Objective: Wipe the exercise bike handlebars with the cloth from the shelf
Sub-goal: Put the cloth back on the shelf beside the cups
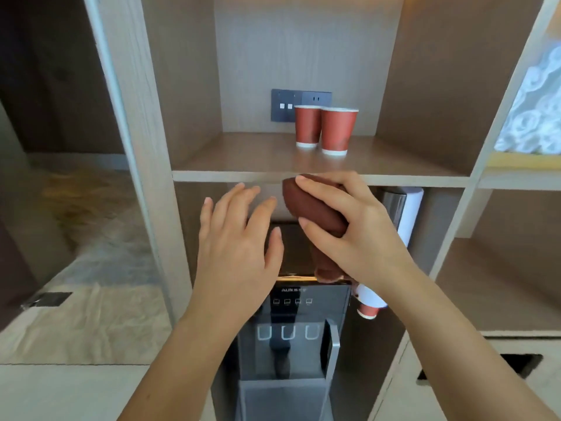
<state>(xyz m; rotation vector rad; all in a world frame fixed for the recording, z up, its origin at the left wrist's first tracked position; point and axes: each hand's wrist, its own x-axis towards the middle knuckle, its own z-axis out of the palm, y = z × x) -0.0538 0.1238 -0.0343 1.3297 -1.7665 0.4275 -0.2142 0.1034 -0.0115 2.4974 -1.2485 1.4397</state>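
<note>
Two bare hands reach forward in front of a wooden shelf unit. The right hand (pixel 355 226) is clenched around one dark brown cloth (pixel 315 208), a rolled bundle whose rounded end sticks out past the fingertips just below the front edge of the shelf (pixel 243 159). The left hand (pixel 243 238) is spread flat, fingers loosely apart, holding nothing, just beside the cloth.

Below the hands, in the lower compartment, stands one dark water dispenser (pixel 291 329) with a row of buttons and a grey drip tray at its foot. A cup holder tube (pixel 406 214) hangs at its right side, with one red cup showing at the bottom.

Farther back, near the shelf's rear edge, two red paper cups (pixel 324 130) stand upright, touching; I cannot tell what is in them. Behind them a grey wall socket plate (pixel 282 101) sits on the back panel.
</note>
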